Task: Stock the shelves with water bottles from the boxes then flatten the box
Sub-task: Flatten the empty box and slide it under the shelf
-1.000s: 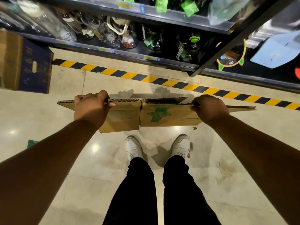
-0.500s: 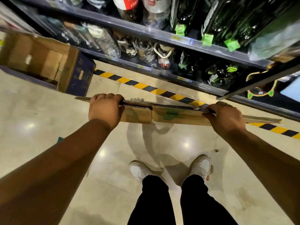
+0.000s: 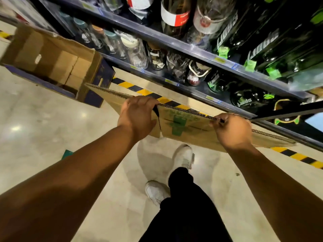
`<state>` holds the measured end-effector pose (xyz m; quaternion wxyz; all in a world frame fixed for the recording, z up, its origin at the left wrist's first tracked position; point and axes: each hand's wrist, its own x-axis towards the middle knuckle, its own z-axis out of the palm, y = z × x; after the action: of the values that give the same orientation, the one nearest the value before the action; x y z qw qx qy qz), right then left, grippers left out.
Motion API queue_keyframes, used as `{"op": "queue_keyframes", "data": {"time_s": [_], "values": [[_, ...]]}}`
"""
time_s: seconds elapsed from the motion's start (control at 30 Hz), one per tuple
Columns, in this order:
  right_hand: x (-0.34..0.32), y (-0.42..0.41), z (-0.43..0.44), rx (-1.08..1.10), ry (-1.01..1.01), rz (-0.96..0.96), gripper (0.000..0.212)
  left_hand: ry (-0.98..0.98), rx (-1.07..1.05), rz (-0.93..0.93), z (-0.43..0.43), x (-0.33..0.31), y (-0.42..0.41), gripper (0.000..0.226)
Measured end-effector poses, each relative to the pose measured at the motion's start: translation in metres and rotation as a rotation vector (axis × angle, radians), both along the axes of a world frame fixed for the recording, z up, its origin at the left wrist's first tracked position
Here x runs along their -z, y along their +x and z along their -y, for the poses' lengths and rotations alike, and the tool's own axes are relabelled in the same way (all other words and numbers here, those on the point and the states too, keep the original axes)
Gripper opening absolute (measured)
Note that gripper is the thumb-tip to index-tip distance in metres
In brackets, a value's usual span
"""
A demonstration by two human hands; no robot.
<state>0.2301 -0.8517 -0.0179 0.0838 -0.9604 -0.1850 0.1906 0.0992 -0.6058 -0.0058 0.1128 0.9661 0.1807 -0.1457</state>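
- One view only, from the person's head, wide-angle, looking forward and steeply down.
- Near: both forearms reach from the bottom edge to a box [image 3: 190, 126].
- Farther: floor [image 3: 43, 123] below, shelves [image 3: 201, 48] across the top, tilted.
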Motion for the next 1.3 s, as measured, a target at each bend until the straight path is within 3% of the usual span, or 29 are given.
{"op": "queue_keyframes", "data": {"time_s": [0.17, 0.3, 0.37, 0.5, 0.67, 0.73, 0.83, 0.93, 1.13, 1.3], "values": [[0.021, 0.021, -0.045, 0.036, -0.049, -0.070, 0.012, -0.050, -0.083, 0.050, -0.046, 0.021, 0.022, 0.054], [0.035, 0.039, -0.080, 0.250, 0.126, -0.151, 0.017, -0.134, -0.117, 0.072, -0.079, 0.038, 0.047, 0.055], [0.042, 0.048, -0.101, 0.249, 0.194, -0.122, 0.009, -0.134, -0.119, 0.054, -0.097, 0.048, 0.058, 0.061], [0.059, 0.070, -0.139, 0.237, 0.129, -0.069, 0.026, -0.152, -0.098, -0.007, -0.129, 0.064, 0.078, 0.073], [0.076, 0.090, -0.184, 0.282, 0.196, -0.054, 0.026, -0.157, -0.072, 0.010, -0.175, 0.078, 0.091, 0.082], [0.082, 0.102, -0.205, 0.311, 0.157, -0.069, 0.024, -0.151, -0.049, -0.015, -0.191, 0.083, 0.091, 0.085], [0.086, 0.117, -0.233, 0.392, -0.067, -0.051, 0.027, -0.165, -0.015, -0.058, -0.209, 0.088, 0.085, 0.086], [0.084, 0.119, -0.254, 0.386, -0.239, 0.057, 0.039, -0.125, 0.076, -0.087, -0.228, 0.093, 0.079, 0.089], [0.080, 0.092, -0.281, 0.446, -0.245, 0.087, 0.082, -0.188, 0.123, -0.111, -0.275, 0.088, 0.068, 0.088], [0.075, 0.051, -0.303, 0.435, -0.172, 0.083, 0.080, -0.157, 0.173, -0.137, -0.308, 0.084, 0.059, 0.088]]}}
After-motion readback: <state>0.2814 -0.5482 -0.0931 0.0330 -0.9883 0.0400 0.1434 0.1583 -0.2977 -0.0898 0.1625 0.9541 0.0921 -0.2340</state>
